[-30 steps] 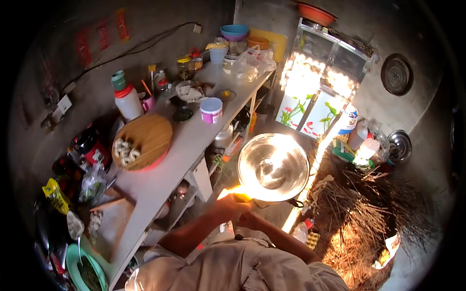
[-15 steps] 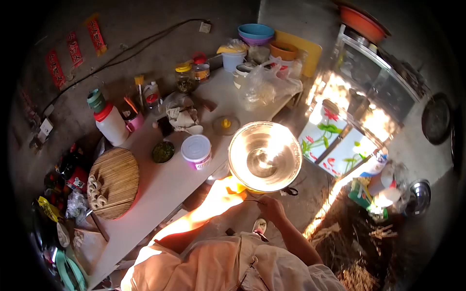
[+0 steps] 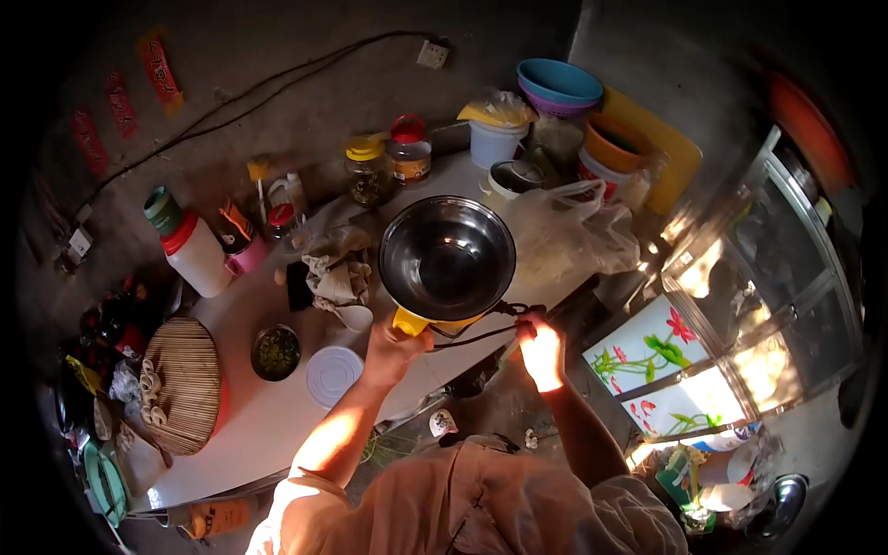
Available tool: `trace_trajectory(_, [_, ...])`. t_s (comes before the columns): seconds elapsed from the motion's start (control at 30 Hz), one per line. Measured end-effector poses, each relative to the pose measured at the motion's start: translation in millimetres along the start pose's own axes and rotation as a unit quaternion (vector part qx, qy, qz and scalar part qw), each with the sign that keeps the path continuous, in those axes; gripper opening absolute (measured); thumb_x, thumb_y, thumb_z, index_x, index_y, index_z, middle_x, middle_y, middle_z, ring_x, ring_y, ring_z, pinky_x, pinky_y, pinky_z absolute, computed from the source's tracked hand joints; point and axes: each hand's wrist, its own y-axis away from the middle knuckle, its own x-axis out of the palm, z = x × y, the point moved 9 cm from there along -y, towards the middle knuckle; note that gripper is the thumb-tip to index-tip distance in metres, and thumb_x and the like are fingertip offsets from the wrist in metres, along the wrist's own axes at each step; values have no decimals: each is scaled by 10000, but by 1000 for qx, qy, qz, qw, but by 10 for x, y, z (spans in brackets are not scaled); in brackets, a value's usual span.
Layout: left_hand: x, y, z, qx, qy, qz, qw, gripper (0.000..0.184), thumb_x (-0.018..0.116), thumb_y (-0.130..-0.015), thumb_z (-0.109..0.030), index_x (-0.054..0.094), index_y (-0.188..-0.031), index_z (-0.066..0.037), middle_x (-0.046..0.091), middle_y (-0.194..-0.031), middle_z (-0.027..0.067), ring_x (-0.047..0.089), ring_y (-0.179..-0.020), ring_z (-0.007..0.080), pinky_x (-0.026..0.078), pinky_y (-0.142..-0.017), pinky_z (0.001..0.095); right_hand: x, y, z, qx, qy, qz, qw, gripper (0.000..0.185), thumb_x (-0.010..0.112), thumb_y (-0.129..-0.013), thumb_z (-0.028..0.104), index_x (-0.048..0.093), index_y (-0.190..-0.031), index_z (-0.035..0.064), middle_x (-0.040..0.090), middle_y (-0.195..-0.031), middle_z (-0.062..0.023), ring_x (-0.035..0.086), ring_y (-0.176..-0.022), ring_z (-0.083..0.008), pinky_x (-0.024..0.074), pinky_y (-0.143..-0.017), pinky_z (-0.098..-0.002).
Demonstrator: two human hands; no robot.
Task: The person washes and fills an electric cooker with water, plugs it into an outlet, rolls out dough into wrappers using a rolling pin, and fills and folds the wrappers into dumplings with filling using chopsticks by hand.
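Observation:
A shiny metal bowl-shaped pot with a yellow handle is held up over the counter's edge. My left hand is closed around the yellow handle. To the right, my right hand is closed on a dark cord that runs across below the pot. Under and left of the pot, a white-lidded tub and a small bowl of chopped greens rest on the counter. A crumpled cloth and a white spoon lie just left of the pot.
On the counter stand a slatted round board with dough pieces, a white flask, lidded jars, a plastic bag and stacked basins. A glass-doored cabinet stands at the right.
The view has swung right and toward the counter. The pot, with both hands, has moved from over the floor to the counter's edge, out of the bright sunlight.

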Motion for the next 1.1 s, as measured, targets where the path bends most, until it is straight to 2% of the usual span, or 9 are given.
trace_trajectory(0.03, [-9, -164, -19, -18, 2, -2, 1000, 155, 603, -731, -8, 560, -880, -4, 568, -722, 6, 510, -635, 81, 418, -592, 242, 111, -186, -215, 46, -25, 46, 998, 116, 522, -772, 39, 581, -873, 36, 601, -684, -145, 619, -608, -187, 481, -556, -294])
trace_trajectory(0.13, [-30, -642, -137, -4, 46, -23, 999, 187, 603, -678, -20, 576, -863, -21, 591, -708, 21, 527, -599, 92, 397, -546, 221, 250, -793, -246, -4, -51, 15, 999, 139, 529, -769, 0, 587, -891, 33, 627, -735, -110, 633, -661, -170, 519, -614, -276])
trace_trajectory(0.27, [-256, -1237, 118, -27, -26, -76, 996, 205, 607, -727, -2, 571, -929, -2, 585, -746, 12, 525, -655, 67, 426, -594, 220, 570, -1449, -307, -15, -109, 72, 991, 154, 541, -762, -19, 582, -909, 0, 624, -800, -120, 629, -704, -170, 518, -607, -269])
trace_trajectory(0.4, [-345, -1753, 534, -10, 1, -131, 991, 152, 601, -722, -34, 566, -869, -19, 580, -691, 19, 509, -576, 75, 384, -524, 218, 1057, -1943, -525, -19, -221, 122, 967, 112, 547, -798, -20, 579, -906, -15, 609, -808, -88, 612, -708, -135, 500, -590, -235])
trace_trajectory(0.53, [-384, -2110, 858, -19, -70, -190, 979, 144, 594, -735, -82, 560, -859, -18, 563, -674, 6, 507, -587, 76, 392, -534, 218, 1370, -2290, -662, -16, -181, 149, 972, 95, 569, -820, 10, 586, -913, 19, 607, -826, -69, 612, -734, -135, 494, -603, -244])
trace_trajectory(0.83, [-623, -2812, 1996, -24, 5, -214, 976, 162, 602, -738, -55, 555, -883, -2, 558, -723, -1, 515, -649, 83, 420, -599, 231, 1973, -2596, -1011, -123, -61, 153, 979, 119, 578, -747, -13, 565, -830, 72, 588, -767, -113, 576, -651, -291, 472, -562, -348])
trace_trajectory(0.97, [-785, -2943, 2231, -30, -36, -242, 969, 143, 581, -720, -63, 573, -857, -22, 579, -702, 4, 532, -631, 82, 414, -561, 229, 2204, -2678, -1182, -130, -34, 154, 979, 100, 569, -791, -3, 560, -873, 53, 592, -750, -69, 549, -577, -168, 455, -530, -271])
trace_trajectory(1.03, [-771, -2955, 2217, -44, -14, -244, 969, 129, 582, -719, -67, 577, -840, -22, 574, -689, -1, 522, -618, 79, 407, -549, 231, 2354, -2725, -1431, 2, -87, 177, 980, 91, 551, -784, -10, 555, -825, 72, 580, -715, -83, 575, -593, -211, 453, -513, -317])
trace_trajectory(1.1, [-820, -2983, 2319, -58, 8, -247, 967, 116, 584, -718, -71, 580, -824, -22, 568, -676, -5, 513, -605, 75, 400, -537, 233, 2458, -2752, -1558, 60, -116, 185, 974, 73, 549, -800, 0, 536, -819, 70, 565, -709, -60, 549, -557, -171, 451, -486, -296])
